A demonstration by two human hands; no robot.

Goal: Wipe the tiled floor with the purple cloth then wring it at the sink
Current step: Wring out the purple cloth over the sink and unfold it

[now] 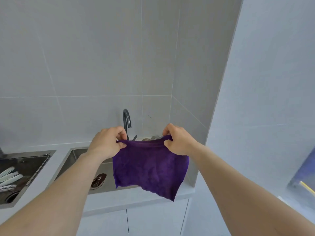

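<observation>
The purple cloth [150, 167] hangs spread out flat above the steel sink [76, 155]. My left hand [107, 142] pinches its upper left corner and my right hand [177, 140] pinches its upper right corner, so the top edge is stretched between them. The cloth's lower edge dangles over the sink's front rim and hides most of the basin. A dark curved faucet [127, 120] rises behind my hands. The sink drain [98, 180] shows to the left of the cloth.
A second basin [34, 167] at the left holds white utensils [10, 176]. White countertop [58, 155] separates the basins. Grey tiled walls close in behind and at the right. White cabinet doors [153, 222] sit below. A blue object [305, 174] is at the far right.
</observation>
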